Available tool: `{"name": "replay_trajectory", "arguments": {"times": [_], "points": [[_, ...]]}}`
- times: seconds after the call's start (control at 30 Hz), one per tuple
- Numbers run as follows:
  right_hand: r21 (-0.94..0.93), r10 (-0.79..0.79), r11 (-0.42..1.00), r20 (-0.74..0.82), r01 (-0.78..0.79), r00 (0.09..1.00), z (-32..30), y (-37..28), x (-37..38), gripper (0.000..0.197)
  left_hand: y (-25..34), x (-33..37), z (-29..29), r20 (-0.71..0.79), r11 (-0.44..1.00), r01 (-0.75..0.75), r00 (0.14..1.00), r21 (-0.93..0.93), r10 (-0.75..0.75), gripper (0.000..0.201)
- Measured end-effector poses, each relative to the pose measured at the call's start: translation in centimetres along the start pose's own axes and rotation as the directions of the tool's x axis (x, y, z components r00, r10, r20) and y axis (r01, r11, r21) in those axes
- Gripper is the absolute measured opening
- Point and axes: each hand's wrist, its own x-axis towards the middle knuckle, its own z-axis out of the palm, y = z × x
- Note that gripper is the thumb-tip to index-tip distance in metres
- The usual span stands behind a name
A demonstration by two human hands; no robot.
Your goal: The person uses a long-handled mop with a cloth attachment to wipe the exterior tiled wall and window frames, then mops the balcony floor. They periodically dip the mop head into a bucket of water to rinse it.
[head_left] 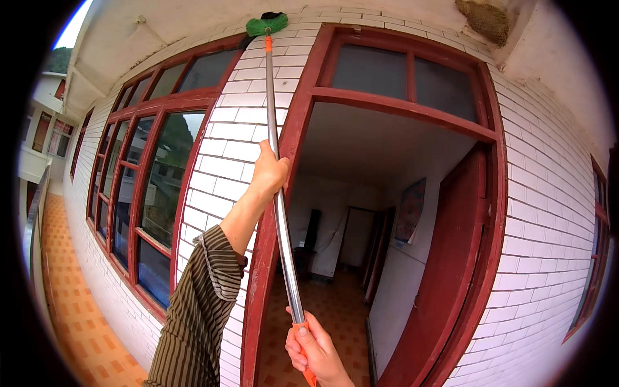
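Note:
A broom (271,97) with a long silvery pole is raised almost upright in front of me. Its green head (267,24) with a dark top is up where the white-tiled wall meets the ceiling; whether it touches cannot be told. Orange sleeves sit at both ends of the pole. My left hand (269,169), with a striped sleeve below it, is wrapped round the middle of the pole. Lower down, my right hand (314,349) grips the orange end, thumb laid along it.
Behind the pole stands a red door frame (312,129), its red door (438,284) swung inward to a dim room. Red-framed windows (161,174) are on the left. A brown nest-like lump (485,20) clings to the ceiling. An orange-tiled walkway (71,290) runs along the wall.

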Motion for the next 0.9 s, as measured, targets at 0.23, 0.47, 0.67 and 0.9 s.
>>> {"name": "replay_trajectory", "arguments": {"times": [0.23,0.47,0.67,0.9], "points": [[-0.112,-0.204,0.977,-0.223,0.182,0.953,3.4,6.2,-2.2,0.04,2.8,-5.5,1.1,0.28,1.0,0.003,0.96,0.003,-0.004,0.065],[-0.172,-0.203,0.971,-0.231,0.165,0.951,6.4,7.5,-1.3,0.04,2.2,-5.7,-0.3,0.349,0.998,-0.05,0.935,-0.049,0.064,0.067],[-0.165,-0.171,0.976,-0.198,0.139,0.965,6.4,9.2,-1.6,0.038,1.2,-7.6,-2.2,0.323,0.998,0.014,0.946,-0.066,0.008,0.065],[-0.116,0.083,0.977,-0.566,-0.179,0.82,2.7,21.2,-12.7,0.02,-13.1,-24.0,-0.5,0.301,0.99,-0.091,0.946,-0.105,0.119,0.065]]}}
